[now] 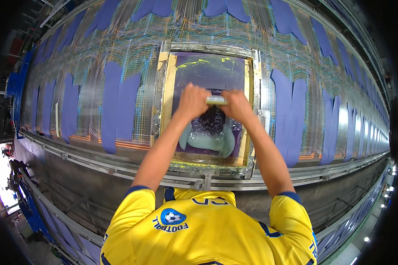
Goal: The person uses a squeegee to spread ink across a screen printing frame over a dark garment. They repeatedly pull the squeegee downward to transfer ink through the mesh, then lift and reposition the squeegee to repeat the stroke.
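Observation:
A printing screen (256,75) with a metal frame and taped edges lies flat on the long table in front of me. Across its purple mesh runs a squeegee, whose pale handle (216,100) shows between my hands. My left hand (193,102) is wrapped round its left end, and my right hand (237,106) grips the right end. Pale grey-green ink (204,142) is spread in a U shape on the near part of the mesh, below a dark lettered design (211,123). Yellow-green smears mark the far mesh. The squeegee's blade is mostly hidden by my hands.
Purple cut fabric pieces (127,106) lie in rows on the table, left and right of the screen, with more (288,115) at the right. A metal rail (296,182) runs along the near edge. Blue machine parts (18,95) stand at the far left.

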`<state>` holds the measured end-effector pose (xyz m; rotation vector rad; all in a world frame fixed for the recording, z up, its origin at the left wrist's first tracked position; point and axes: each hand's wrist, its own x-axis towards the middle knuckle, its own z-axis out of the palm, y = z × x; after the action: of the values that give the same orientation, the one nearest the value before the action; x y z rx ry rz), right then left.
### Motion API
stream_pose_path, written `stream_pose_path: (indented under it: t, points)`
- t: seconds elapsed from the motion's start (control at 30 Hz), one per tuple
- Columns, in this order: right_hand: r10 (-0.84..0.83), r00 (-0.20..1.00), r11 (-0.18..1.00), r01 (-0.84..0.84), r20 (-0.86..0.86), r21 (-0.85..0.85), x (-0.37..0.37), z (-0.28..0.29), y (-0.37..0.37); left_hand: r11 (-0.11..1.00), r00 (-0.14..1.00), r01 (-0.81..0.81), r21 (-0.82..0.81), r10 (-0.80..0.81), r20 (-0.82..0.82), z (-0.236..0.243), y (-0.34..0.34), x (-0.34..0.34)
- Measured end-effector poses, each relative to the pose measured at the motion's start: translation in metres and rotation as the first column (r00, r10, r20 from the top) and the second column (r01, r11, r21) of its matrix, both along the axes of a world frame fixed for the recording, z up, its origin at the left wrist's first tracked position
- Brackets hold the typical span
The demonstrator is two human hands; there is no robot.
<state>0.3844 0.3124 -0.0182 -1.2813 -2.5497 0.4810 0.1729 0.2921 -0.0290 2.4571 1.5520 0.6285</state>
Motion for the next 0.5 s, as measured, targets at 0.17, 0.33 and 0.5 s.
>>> stream_pose_path:
  t: [0.17,0.33,0.5]
  points:
    - [0.07,0.997,0.996,-0.071,-0.009,-0.049,0.017,0.007,-0.125,0.999,0.993,0.021,-0.029,-0.017,0.12,0.0,-0.129,0.016]
    - [-0.327,0.898,0.94,0.342,-0.294,-0.001,0.047,0.029,-0.06,1.0,0.994,0.005,-0.009,-0.004,0.111,0.0,-0.121,0.013]
    - [-0.81,0.569,0.584,0.806,-0.144,-0.099,0.118,-0.047,-0.018,0.999,1.0,-0.001,-0.037,0.002,0.023,-0.007,-0.14,0.013]
